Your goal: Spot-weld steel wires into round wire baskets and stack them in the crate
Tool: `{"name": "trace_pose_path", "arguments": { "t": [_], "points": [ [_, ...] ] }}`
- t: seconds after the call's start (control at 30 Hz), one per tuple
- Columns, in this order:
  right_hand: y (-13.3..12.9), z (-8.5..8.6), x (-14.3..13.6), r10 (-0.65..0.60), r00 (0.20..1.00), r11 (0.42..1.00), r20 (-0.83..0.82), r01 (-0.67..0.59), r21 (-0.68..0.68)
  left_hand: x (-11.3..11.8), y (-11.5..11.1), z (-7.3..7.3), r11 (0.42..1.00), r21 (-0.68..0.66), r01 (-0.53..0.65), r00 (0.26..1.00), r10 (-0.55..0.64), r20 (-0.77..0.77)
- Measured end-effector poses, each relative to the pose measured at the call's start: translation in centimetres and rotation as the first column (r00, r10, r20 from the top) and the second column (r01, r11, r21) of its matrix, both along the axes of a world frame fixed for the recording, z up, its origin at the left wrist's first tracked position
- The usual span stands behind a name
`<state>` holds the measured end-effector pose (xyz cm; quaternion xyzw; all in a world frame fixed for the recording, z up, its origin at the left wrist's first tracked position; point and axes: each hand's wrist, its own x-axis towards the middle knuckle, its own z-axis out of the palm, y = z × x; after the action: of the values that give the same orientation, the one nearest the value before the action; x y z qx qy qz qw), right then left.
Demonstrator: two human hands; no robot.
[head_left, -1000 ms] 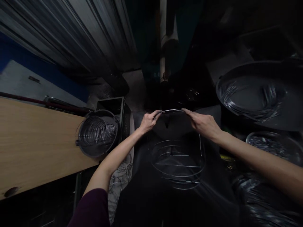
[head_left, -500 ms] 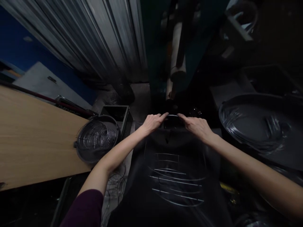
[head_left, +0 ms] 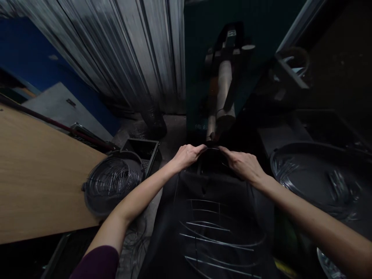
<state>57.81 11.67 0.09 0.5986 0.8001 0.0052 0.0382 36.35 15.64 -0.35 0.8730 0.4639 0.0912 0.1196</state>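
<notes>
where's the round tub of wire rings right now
In the head view the round tub of wire rings sits at left, on the wooden table's edge, beside the left forearm.

There is only one view, from a camera on the person's head. It looks forward and down, close over both forearms, which reach away from it. The left hand (head_left: 187,155) and right hand (head_left: 242,164) sit near the centre of the picture.
</notes>
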Motion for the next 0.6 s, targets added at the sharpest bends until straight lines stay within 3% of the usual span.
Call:
{"name": "trace_pose_path", "arguments": {
  "t": [0.33, 0.6],
  "points": [
    [2.0, 0.5, 1.1, -0.055, 0.997, 0.998, -0.049, 0.057, 0.040, 0.8, 2.6, 1.1, 0.999, -0.001, 0.037, 0.997, -0.037, 0.067],
    [2.6, 1.0, 1.3, -0.044, 0.995, 0.999, -0.093, 0.045, 0.011, 0.9, 3.3, 0.9, 0.998, 0.015, 0.054, 0.995, -0.055, 0.084]
  ]
}}
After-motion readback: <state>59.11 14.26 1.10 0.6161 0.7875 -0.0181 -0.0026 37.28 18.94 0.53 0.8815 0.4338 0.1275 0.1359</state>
